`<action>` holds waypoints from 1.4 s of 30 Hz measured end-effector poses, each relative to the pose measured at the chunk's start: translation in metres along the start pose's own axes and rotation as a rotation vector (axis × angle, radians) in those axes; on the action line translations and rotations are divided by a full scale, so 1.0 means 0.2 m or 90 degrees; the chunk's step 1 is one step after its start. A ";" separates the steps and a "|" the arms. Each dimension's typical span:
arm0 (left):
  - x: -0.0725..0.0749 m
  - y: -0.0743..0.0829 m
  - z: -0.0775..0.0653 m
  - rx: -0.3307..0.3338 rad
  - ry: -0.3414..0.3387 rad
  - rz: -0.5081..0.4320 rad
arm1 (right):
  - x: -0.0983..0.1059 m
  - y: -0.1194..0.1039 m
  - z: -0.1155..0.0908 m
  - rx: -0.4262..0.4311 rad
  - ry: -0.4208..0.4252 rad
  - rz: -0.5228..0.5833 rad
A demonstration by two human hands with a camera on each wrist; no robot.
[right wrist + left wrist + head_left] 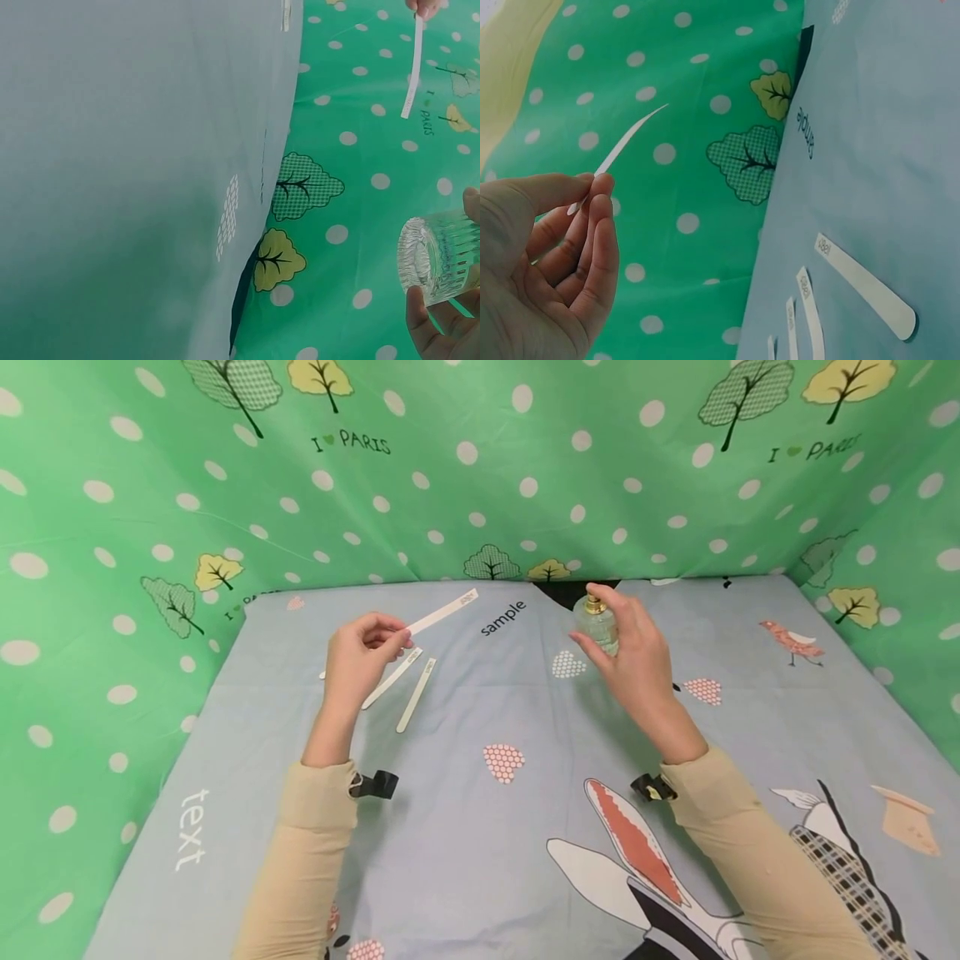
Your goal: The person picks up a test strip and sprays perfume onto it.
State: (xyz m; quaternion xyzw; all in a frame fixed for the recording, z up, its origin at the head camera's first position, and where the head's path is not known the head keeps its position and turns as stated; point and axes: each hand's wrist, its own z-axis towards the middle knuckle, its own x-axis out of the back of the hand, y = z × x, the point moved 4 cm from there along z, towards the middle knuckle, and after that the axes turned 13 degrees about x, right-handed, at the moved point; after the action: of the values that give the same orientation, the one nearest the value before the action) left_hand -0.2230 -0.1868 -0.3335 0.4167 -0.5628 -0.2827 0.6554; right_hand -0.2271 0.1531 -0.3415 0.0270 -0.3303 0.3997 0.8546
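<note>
My left hand (354, 656) pinches a white perfume test strip (452, 610) between thumb and fingertips, its printed end pointing up and right. In the left wrist view the strip (622, 146) looks slightly bent. Over the far right part of the table, my right hand (637, 656) grips a clear glass perfume bottle (594, 628) with a gold neck. The index finger lies on its top and the thumb is at its lower side. The right wrist view shows the ribbed glass base of the bottle (450, 251). Bottle and held strip are apart.
Below the left hand, more test strips lie on the table: one strip (416, 695), another strip (392, 680), and others partly hidden. A printed grey-blue cloth (465, 852) covers the table. Green dotted fabric (427, 468) hangs behind it and at the sides.
</note>
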 end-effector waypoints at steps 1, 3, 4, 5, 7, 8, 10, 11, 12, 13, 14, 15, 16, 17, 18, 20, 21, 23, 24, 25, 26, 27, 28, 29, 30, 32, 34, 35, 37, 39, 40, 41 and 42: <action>0.00 0.00 0.00 -0.001 0.000 0.001 | 0.00 0.00 0.00 -0.001 0.001 0.001; 0.01 0.00 0.00 0.000 0.002 0.003 | 0.01 0.00 0.01 -0.002 0.002 0.002; 0.01 0.00 0.00 0.000 0.003 0.002 | 0.01 0.00 0.01 -0.003 0.003 0.002; 0.02 0.00 0.00 0.001 0.005 0.002 | 0.01 0.00 0.01 -0.002 0.003 0.003; 0.03 0.00 0.00 0.004 0.010 0.001 | 0.01 0.00 0.01 -0.001 0.003 0.004; 0.04 -0.01 0.01 0.006 0.013 0.000 | 0.02 0.00 0.02 -0.001 0.002 0.003; 0.05 -0.01 0.01 0.009 0.017 -0.004 | 0.02 0.00 0.02 0.001 -0.002 0.002; 0.06 -0.02 0.01 0.011 0.019 -0.006 | 0.02 0.00 0.02 0.002 -0.003 0.002; 0.07 -0.02 0.01 0.013 0.020 -0.009 | 0.02 -0.01 0.02 0.003 -0.004 0.002; 0.07 -0.03 0.01 0.014 0.021 -0.012 | 0.02 -0.01 0.02 0.004 -0.005 0.002; 0.08 -0.03 0.02 0.015 0.022 -0.014 | 0.02 -0.01 0.02 0.005 -0.006 0.002; 0.08 -0.04 0.02 0.015 0.023 -0.018 | 0.02 -0.01 0.02 0.007 -0.007 0.002; 0.09 -0.04 0.02 0.015 0.023 -0.021 | 0.02 -0.01 0.02 0.008 -0.006 0.001; 0.09 -0.04 0.02 0.017 0.024 -0.024 | 0.02 0.00 0.02 0.010 -0.005 0.000; 0.10 -0.05 0.02 0.018 0.025 -0.026 | 0.02 0.00 0.02 0.010 -0.004 -0.001; 0.10 -0.05 0.03 0.019 0.028 -0.028 | 0.02 0.00 0.02 0.011 -0.003 -0.003; 0.11 -0.06 0.03 0.022 0.029 -0.030 | 0.02 0.00 0.01 0.011 -0.002 -0.003; 0.11 -0.06 0.04 0.024 0.035 -0.027 | 0.02 0.00 0.01 0.007 0.002 -0.003; 0.12 -0.06 0.04 0.024 0.039 -0.026 | 0.02 0.00 0.01 0.005 0.001 -0.003; 0.12 -0.07 0.04 0.024 0.043 -0.024 | 0.02 0.00 0.00 0.003 0.000 -0.002; 0.12 -0.07 0.05 0.025 0.046 -0.024 | 0.02 0.00 0.00 0.000 -0.001 -0.002; 0.13 -0.08 0.05 0.026 0.049 -0.024 | 0.02 0.00 0.00 -0.002 -0.003 -0.001; 0.13 -0.08 0.06 0.027 0.052 -0.024 | 0.02 0.00 0.00 -0.005 -0.005 0.001; 0.14 -0.09 0.06 0.031 0.054 -0.029 | 0.01 -0.01 -0.01 -0.007 -0.009 0.002; 0.14 -0.10 0.07 0.036 0.055 -0.034 | 0.01 -0.01 -0.01 -0.010 -0.013 0.003; 0.15 -0.12 0.08 0.050 0.055 -0.050 | 0.01 -0.01 -0.02 -0.015 -0.018 0.003; 0.15 -0.15 0.09 0.064 0.055 -0.064 | 0.01 -0.01 -0.03 -0.019 -0.022 0.003; 0.16 -0.16 0.10 0.071 0.053 -0.072 | 0.00 -0.01 -0.03 -0.022 -0.025 0.004; 0.17 -0.18 0.11 0.086 0.053 -0.089 | 0.00 -0.01 -0.04 -0.025 -0.027 0.002; 0.18 -0.21 0.13 0.102 0.054 -0.099 | 0.00 -0.01 -0.04 -0.028 -0.026 0.005; 0.18 -0.22 0.13 0.110 0.056 -0.104 | 0.00 -0.01 -0.04 -0.030 -0.026 0.007; 0.19 -0.24 0.14 0.119 0.057 -0.109 | 0.01 -0.01 -0.04 -0.030 -0.026 0.008; 0.19 -0.26 0.15 0.129 0.061 -0.112 | 0.01 -0.01 -0.05 -0.031 -0.023 0.009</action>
State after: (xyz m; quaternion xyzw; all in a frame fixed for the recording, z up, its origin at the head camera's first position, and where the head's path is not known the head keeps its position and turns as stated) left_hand -0.2399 -0.2517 -0.3577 0.5415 -0.5178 -0.2611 0.6087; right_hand -0.2207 0.1557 -0.3476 0.0115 -0.3552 0.3970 0.8462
